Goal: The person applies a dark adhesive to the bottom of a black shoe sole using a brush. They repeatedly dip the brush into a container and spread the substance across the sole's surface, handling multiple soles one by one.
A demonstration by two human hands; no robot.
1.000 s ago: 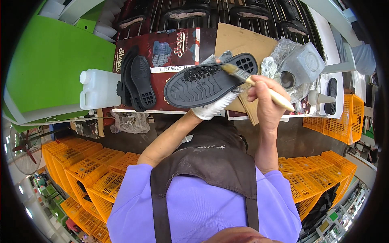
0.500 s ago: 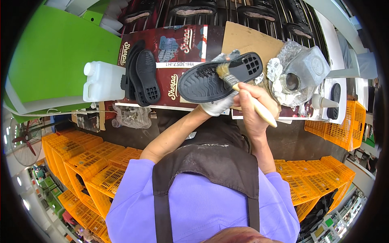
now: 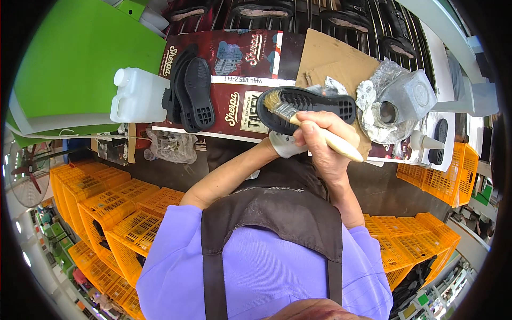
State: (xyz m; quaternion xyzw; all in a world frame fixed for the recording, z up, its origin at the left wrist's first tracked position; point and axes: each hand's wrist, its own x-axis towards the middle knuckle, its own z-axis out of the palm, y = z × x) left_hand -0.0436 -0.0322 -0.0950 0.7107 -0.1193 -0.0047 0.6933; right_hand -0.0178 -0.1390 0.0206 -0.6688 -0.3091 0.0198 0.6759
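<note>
A black rubber shoe sole (image 3: 318,102) is held up over the front of the bench, its gridded end to the right. My left hand (image 3: 286,144), in a pale glove, grips it from underneath; the sole hides most of those fingers. My right hand (image 3: 329,140) is bare and closed around a paintbrush (image 3: 284,110) with a cream handle. The tan bristles touch the sole at its left end. Left of them, more black soles (image 3: 198,93) lie overlapping on a dark red printed cardboard sheet (image 3: 224,114).
A white jug (image 3: 140,98) stands at the left beside a green panel (image 3: 80,64). To the right are a clear plastic container (image 3: 408,93) in crumpled wrap and a white nozzle bottle (image 3: 424,141). Shoes (image 3: 346,21) sit on a rack behind. Orange crates (image 3: 133,224) flank me.
The brush has moved from the middle of the sole to its left end. The sole has shifted slightly right and tilted, and my left fingers no longer show above its far edge.
</note>
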